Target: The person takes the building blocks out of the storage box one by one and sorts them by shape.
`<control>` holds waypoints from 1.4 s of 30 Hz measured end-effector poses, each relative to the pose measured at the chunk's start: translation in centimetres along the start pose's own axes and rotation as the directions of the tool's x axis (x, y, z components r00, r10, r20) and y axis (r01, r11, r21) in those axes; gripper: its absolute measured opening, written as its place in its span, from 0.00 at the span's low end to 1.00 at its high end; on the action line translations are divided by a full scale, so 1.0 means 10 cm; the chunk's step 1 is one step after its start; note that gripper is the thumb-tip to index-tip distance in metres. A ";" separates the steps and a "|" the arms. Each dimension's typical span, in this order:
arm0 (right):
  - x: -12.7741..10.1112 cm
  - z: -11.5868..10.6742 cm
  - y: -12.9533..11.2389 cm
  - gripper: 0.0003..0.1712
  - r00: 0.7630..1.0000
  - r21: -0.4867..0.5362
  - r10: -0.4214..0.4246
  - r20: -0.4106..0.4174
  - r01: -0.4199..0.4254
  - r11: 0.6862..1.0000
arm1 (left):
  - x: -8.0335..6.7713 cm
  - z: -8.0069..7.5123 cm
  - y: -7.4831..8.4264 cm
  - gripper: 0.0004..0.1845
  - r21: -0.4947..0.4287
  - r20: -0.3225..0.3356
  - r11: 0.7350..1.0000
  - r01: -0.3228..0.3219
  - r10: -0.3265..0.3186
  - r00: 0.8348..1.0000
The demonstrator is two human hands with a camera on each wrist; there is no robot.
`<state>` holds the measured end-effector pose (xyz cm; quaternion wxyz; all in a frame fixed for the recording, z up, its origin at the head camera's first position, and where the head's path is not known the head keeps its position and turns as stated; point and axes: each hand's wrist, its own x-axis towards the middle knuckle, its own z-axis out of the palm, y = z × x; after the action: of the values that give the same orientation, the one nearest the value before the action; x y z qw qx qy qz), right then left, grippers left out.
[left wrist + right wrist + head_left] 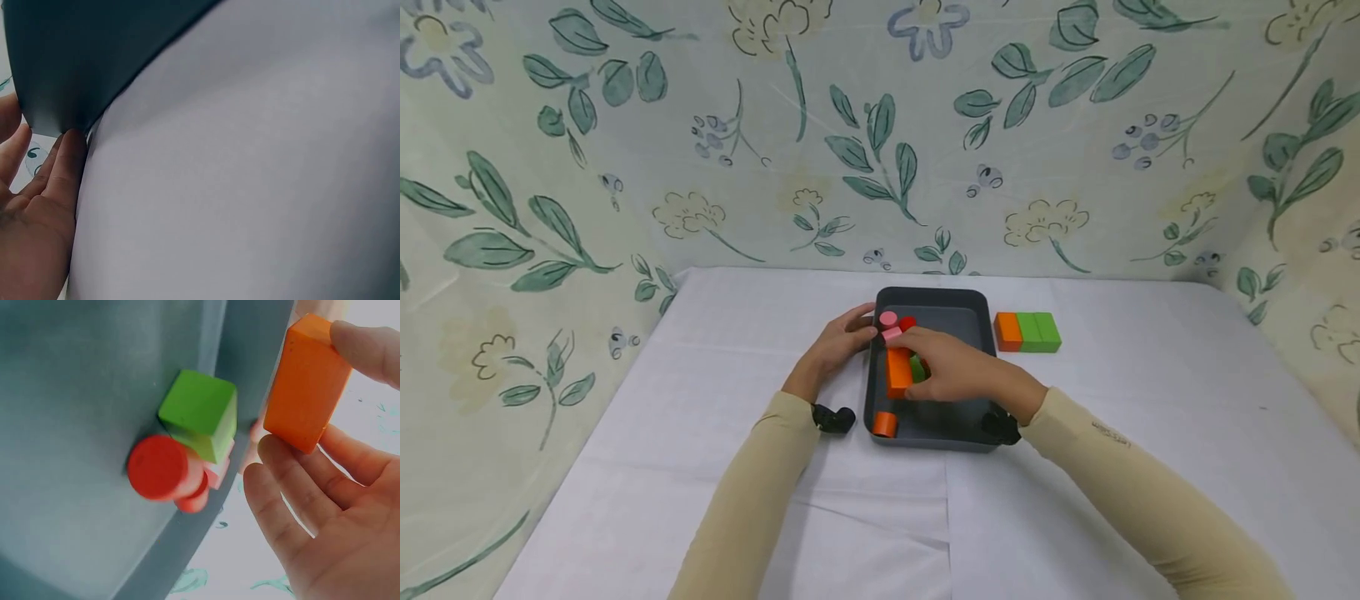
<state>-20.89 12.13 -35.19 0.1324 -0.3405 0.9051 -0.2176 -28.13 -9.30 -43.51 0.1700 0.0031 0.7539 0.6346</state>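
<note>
My right hand [958, 367] pinches an orange rectangular block [309, 381] between thumb and fingertips, over the left side of a dark grey tray [955, 425]. Inside the tray, a green block [199, 411] lies by the wall beside a red cylinder [157, 467]; a pink block [892, 334] is partly covered by the others. A pink cylinder [888, 319] sits in the tray's far left part, and an orange cylinder [884, 425] in its near left corner. My left hand [841, 343] touches the tray's left side, its fingers fairly straight against the outer wall.
Right of the tray, an orange block [1008, 332] and green blocks [1039, 332] stand side by side on the white cloth [1150, 392]. Behind the table hangs a floral curtain [925, 167]. Black straps circle both wrists.
</note>
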 end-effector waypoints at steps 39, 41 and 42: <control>-1.36 -0.72 1.33 0.40 0.908 -0.020 0.342 -0.242 -0.357 0.934 | -0.02 0.00 -0.03 0.30 -0.006 -0.003 1.000 -0.018 0.018 1.000; -1.38 -0.74 1.42 0.41 0.893 0.002 0.385 -0.235 -0.395 0.918 | -0.02 0.01 -0.03 0.29 -0.008 -0.001 1.000 -0.023 0.023 1.000; -1.40 -0.74 1.47 0.41 0.885 0.014 0.407 -0.227 -0.415 0.910 | -0.02 0.01 -0.02 0.29 -0.005 0.000 1.000 -0.024 0.024 1.000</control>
<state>-21.74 33.73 -34.57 0.0660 -0.1164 0.9694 -0.2060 -27.91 -9.30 -43.71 0.1624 0.0116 0.7521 0.6386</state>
